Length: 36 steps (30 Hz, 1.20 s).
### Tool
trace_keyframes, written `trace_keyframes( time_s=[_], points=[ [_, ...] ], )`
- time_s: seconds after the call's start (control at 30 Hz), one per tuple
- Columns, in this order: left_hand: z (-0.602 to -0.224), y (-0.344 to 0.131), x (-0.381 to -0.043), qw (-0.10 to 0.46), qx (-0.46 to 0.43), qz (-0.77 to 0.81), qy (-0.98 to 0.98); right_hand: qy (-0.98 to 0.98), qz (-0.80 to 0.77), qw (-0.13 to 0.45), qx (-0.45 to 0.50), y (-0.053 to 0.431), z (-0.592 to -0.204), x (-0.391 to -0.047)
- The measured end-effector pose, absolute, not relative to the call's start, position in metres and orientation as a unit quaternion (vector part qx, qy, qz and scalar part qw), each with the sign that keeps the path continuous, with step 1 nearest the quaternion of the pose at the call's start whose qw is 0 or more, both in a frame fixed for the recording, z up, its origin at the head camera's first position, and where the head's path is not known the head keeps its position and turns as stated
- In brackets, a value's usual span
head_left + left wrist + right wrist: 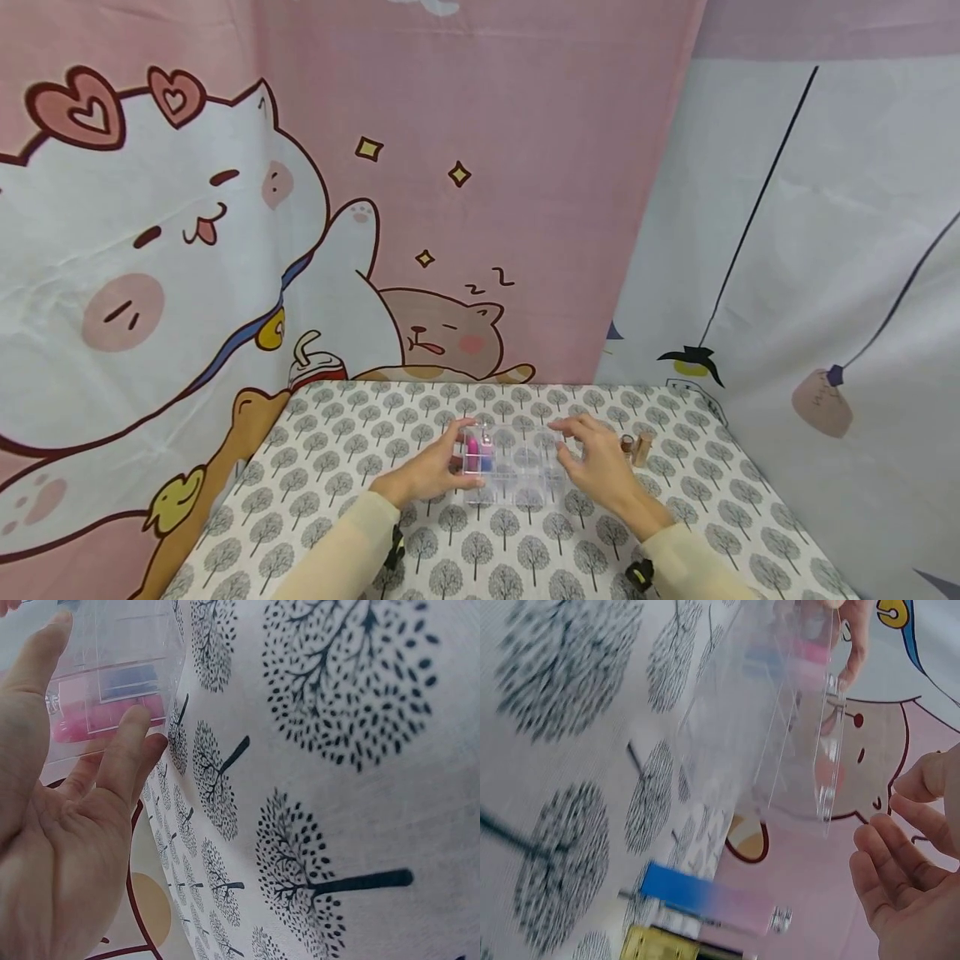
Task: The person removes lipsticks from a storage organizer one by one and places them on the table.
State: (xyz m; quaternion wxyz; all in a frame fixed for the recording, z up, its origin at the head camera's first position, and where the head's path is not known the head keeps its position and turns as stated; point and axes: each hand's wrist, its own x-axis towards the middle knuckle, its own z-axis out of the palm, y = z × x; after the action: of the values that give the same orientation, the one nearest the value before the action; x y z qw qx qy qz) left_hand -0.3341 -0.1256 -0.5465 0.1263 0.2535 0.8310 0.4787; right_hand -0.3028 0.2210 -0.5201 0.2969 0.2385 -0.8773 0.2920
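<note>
A clear divided organizer box lies in front of me. My left hand grips its left end, thumb at the near side and fingers at the far side. Inside that end stand a bright pink tube and a pink-and-blue tube; in the left wrist view the pink tube shows close behind my fingertips. My right hand is by the box's right end, fingers bent loosely and holding nothing. In the right wrist view a gap separates the right fingertips from the box.
Past my right hand stand two small brown-toned items. The right wrist view shows a blue-to-pink tube and a yellow item nearby. A tree-print cloth covers the table, and a cartoon-cat curtain hangs behind.
</note>
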Motion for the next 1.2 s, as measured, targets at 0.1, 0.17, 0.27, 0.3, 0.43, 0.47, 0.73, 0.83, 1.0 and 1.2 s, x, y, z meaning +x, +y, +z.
trace_keyframes(
  time_s=[0.1, 0.17, 0.27, 0.3, 0.43, 0.47, 0.73, 0.83, 1.0, 1.2],
  points=[
    [-0.545, -0.126, -0.335, 0.126, 0.250, 0.480, 0.831, -0.883, 0.294, 0.275, 0.242, 0.212, -0.519, -0.306],
    [-0.545, -0.125, -0.335, 0.128, 0.248, 0.486, 0.828, -0.887, 0.296, 0.259, 0.241, 0.205, -0.519, -0.308],
    [-0.546, -0.124, -0.335, 0.133, 0.244, 0.495, 0.823, -0.892, 0.306, 0.235, 0.234, 0.196, -0.519, -0.310],
    [-0.546, -0.124, -0.335, 0.135, 0.244, 0.498, 0.821, -0.895, 0.310, 0.225, 0.229, 0.193, -0.520, -0.311],
    [-0.544, -0.125, -0.335, 0.136, 0.244, 0.498, 0.821, -0.899, 0.320, 0.198, 0.223, 0.180, -0.521, -0.316],
    [-0.544, -0.126, -0.334, 0.135, 0.245, 0.495, 0.822, -0.900, 0.320, 0.193, 0.225, 0.177, -0.522, -0.317],
    [-0.544, -0.127, -0.334, 0.121, 0.256, 0.478, 0.831, -0.896, 0.313, 0.181, 0.257, 0.151, -0.530, -0.328],
    [-0.546, -0.126, -0.334, 0.121, 0.258, 0.482, 0.829, -0.898, 0.318, 0.167, 0.257, 0.144, -0.532, -0.330],
    [-0.547, -0.124, -0.335, 0.121, 0.264, 0.488, 0.823, -0.901, 0.297, 0.182, 0.258, 0.134, -0.534, -0.333],
    [-0.546, -0.125, -0.331, 0.126, 0.261, 0.491, 0.822, -0.907, 0.283, 0.188, 0.250, 0.126, -0.537, -0.335]
  ],
)
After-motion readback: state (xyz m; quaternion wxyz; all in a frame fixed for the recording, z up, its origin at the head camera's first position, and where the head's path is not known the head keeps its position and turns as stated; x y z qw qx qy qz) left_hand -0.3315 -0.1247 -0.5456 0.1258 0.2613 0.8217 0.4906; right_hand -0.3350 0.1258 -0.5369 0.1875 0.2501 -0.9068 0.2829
